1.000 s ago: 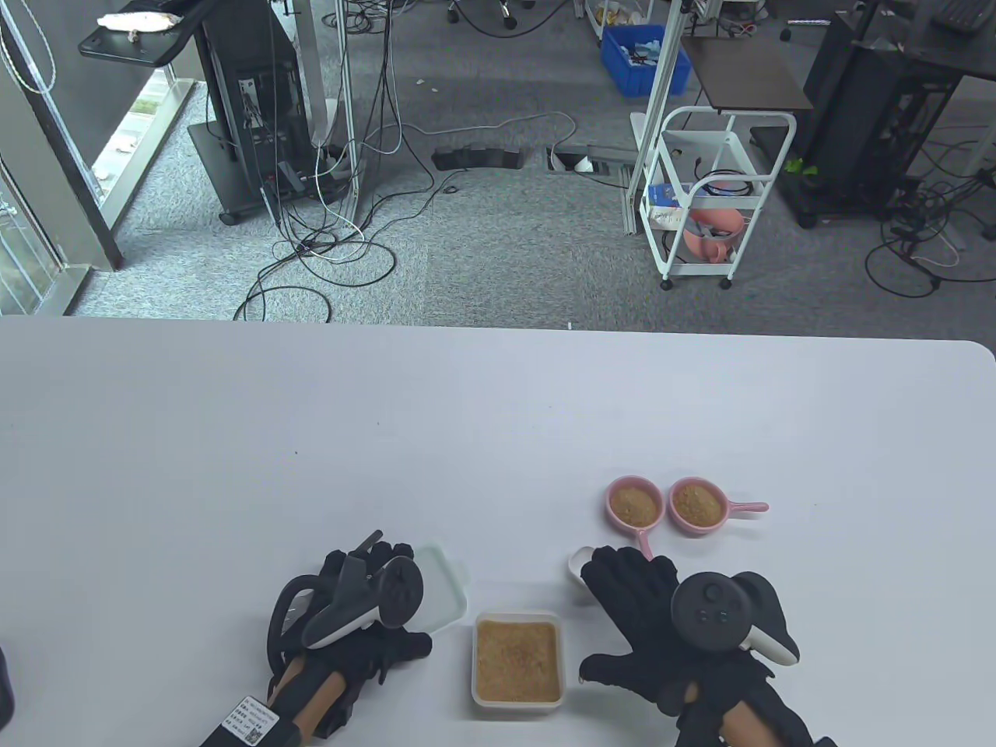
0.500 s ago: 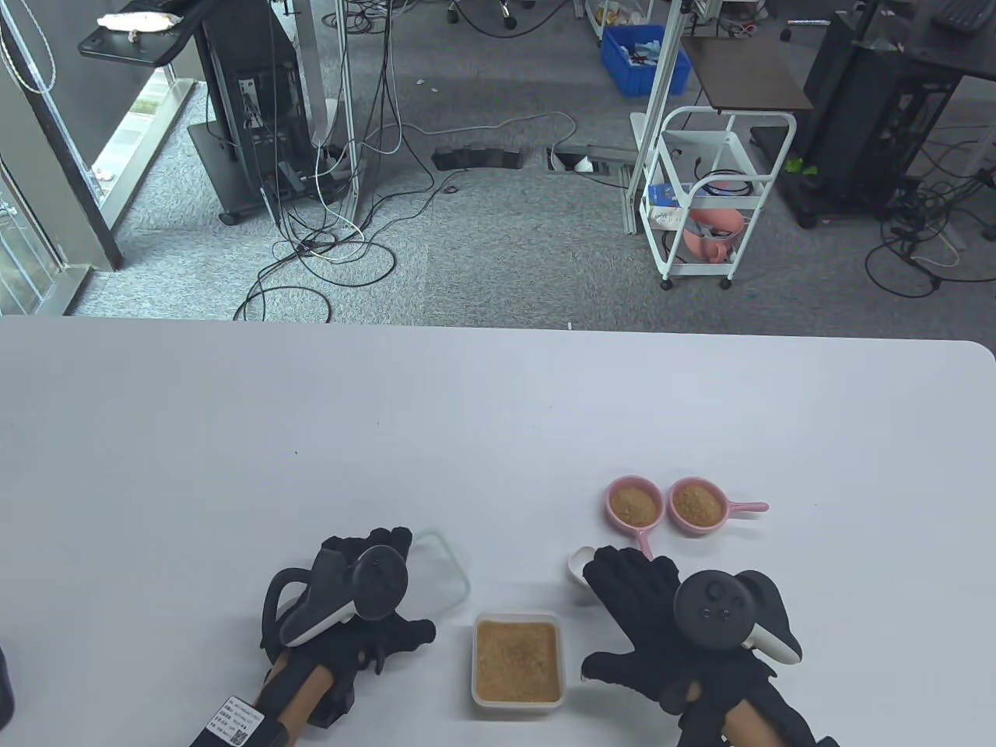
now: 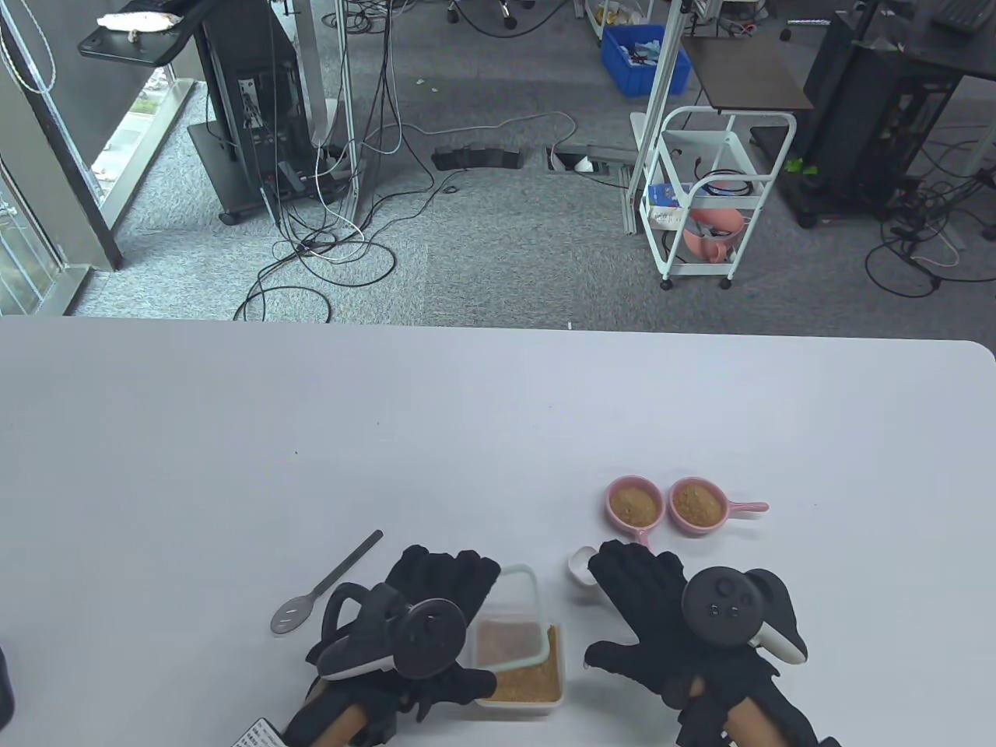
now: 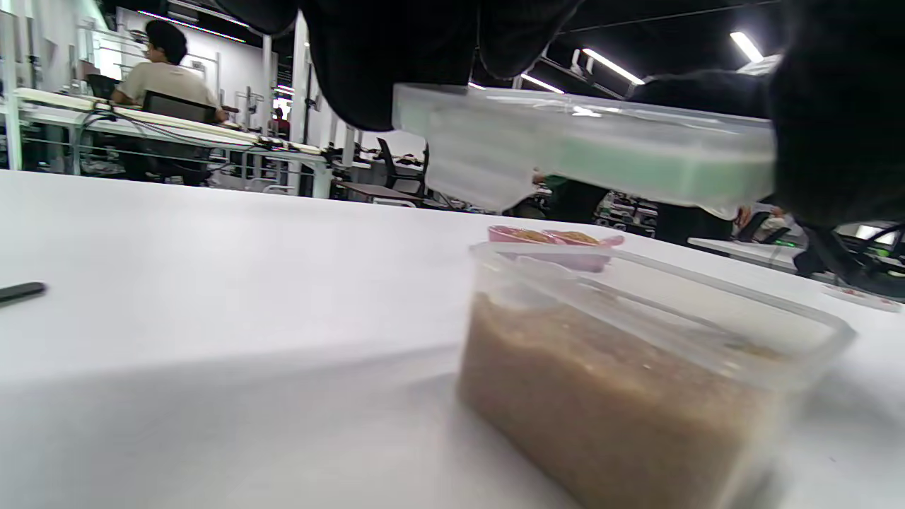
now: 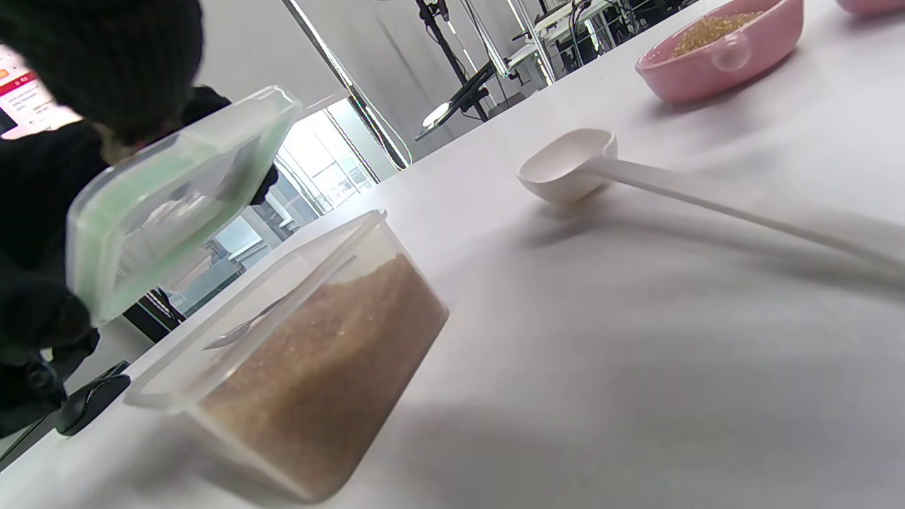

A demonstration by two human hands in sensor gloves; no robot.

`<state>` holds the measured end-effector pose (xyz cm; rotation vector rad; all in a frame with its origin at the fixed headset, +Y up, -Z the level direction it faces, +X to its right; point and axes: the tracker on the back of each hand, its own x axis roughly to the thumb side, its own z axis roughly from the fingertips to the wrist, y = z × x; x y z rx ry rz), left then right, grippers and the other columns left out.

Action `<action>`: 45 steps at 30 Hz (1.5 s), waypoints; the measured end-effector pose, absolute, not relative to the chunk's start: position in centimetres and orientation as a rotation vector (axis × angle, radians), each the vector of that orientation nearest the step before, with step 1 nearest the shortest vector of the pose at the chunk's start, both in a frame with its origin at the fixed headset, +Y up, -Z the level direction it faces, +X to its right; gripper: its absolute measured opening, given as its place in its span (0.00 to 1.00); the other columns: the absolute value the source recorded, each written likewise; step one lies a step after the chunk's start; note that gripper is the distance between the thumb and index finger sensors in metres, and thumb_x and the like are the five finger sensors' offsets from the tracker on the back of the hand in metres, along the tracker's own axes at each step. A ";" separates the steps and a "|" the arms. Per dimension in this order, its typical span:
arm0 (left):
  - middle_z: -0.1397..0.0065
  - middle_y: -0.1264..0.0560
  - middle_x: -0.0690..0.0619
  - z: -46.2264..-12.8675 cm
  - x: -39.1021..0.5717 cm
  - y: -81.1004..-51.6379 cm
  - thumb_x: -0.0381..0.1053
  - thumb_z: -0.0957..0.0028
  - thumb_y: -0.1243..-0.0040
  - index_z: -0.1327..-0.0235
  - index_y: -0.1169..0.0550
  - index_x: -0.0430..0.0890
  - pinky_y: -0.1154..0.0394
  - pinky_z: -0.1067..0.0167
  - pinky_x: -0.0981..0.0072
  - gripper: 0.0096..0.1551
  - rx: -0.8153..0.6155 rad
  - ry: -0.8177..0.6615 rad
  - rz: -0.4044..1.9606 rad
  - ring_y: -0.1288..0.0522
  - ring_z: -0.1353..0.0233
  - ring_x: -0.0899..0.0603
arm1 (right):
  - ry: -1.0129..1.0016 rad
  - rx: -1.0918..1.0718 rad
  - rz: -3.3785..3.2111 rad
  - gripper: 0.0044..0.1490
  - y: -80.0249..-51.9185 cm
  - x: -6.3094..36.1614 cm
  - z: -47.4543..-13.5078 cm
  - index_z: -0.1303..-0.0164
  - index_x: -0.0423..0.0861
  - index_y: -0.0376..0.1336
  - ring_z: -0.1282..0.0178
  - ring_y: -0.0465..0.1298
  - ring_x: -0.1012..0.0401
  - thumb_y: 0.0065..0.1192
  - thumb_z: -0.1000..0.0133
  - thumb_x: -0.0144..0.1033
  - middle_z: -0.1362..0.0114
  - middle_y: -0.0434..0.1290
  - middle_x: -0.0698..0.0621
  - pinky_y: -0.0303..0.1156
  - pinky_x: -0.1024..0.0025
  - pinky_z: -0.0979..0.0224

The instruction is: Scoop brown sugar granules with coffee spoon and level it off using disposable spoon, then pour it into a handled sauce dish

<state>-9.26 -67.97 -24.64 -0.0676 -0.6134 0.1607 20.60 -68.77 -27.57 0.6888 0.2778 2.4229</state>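
A clear tub of brown sugar (image 3: pixel 520 678) stands near the table's front edge. My left hand (image 3: pixel 447 583) grips the tub's clear green-rimmed lid (image 3: pixel 515 615) and holds it tilted just above the tub (image 4: pixel 636 382), partly covering it. The lid (image 4: pixel 587 141) hangs apart from the rim. A metal coffee spoon (image 3: pixel 323 585) lies on the table to the left. My right hand (image 3: pixel 638 591) lies flat with straight fingers over the handle of the white disposable spoon (image 3: pixel 582 564), whose bowl (image 5: pixel 573 170) sticks out. Two pink handled sauce dishes (image 3: pixel 636 503) (image 3: pixel 698 506) hold brown sugar.
The white table (image 3: pixel 467 436) stretches far behind the objects. A dark object (image 3: pixel 4 685) shows at the left front edge. The nearer pink dish's handle (image 3: pixel 643 538) points toward my right hand's fingers.
My left hand has carried the lid rightward from beside the tub to above it, uncovering the coffee spoon on the table. My right hand has stayed put.
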 end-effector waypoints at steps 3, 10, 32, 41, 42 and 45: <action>0.12 0.41 0.51 -24.4 -8.3 -68.5 0.84 0.73 0.32 0.15 0.45 0.55 0.47 0.16 0.36 0.74 -0.104 -0.651 0.184 0.34 0.15 0.37 | 0.269 0.680 2.419 0.60 -68.7 20.8 -27.6 0.15 0.55 0.44 0.10 0.41 0.45 0.69 0.51 0.65 0.11 0.42 0.51 0.28 0.47 0.19; 0.12 0.42 0.53 -24.6 -7.7 -69.3 0.83 0.72 0.30 0.15 0.45 0.55 0.48 0.16 0.35 0.73 -0.168 -0.673 0.170 0.35 0.14 0.37 | 0.263 0.678 2.417 0.59 -68.7 20.9 -27.7 0.15 0.55 0.44 0.10 0.41 0.45 0.68 0.50 0.65 0.11 0.42 0.51 0.28 0.47 0.19; 0.11 0.42 0.53 -24.5 -7.0 -69.6 0.83 0.71 0.30 0.15 0.42 0.55 0.48 0.16 0.35 0.71 -0.190 -0.668 0.121 0.36 0.13 0.36 | 0.281 0.684 2.419 0.59 -68.9 20.5 -27.7 0.15 0.55 0.45 0.10 0.41 0.44 0.68 0.50 0.65 0.11 0.42 0.50 0.28 0.46 0.19; 0.11 0.42 0.53 -24.6 -7.2 -69.5 0.83 0.70 0.30 0.15 0.41 0.57 0.49 0.17 0.34 0.69 -0.201 -0.659 0.120 0.37 0.13 0.37 | 0.281 0.683 2.419 0.59 -68.9 20.5 -27.7 0.15 0.55 0.45 0.10 0.41 0.44 0.67 0.50 0.65 0.11 0.43 0.50 0.28 0.46 0.19; 0.11 0.42 0.53 -24.6 -7.2 -69.5 0.83 0.70 0.31 0.15 0.41 0.57 0.49 0.17 0.34 0.69 -0.203 -0.659 0.115 0.37 0.13 0.37 | 0.281 0.683 2.419 0.58 -68.9 20.5 -27.7 0.15 0.55 0.45 0.10 0.41 0.44 0.67 0.50 0.65 0.11 0.43 0.50 0.28 0.46 0.19; 0.11 0.42 0.53 -24.6 -7.2 -69.4 0.83 0.70 0.31 0.15 0.40 0.57 0.49 0.17 0.34 0.69 -0.203 -0.663 0.107 0.36 0.13 0.37 | 0.281 0.683 2.417 0.59 -68.9 20.5 -27.7 0.15 0.55 0.45 0.10 0.41 0.44 0.67 0.50 0.65 0.11 0.43 0.50 0.28 0.46 0.19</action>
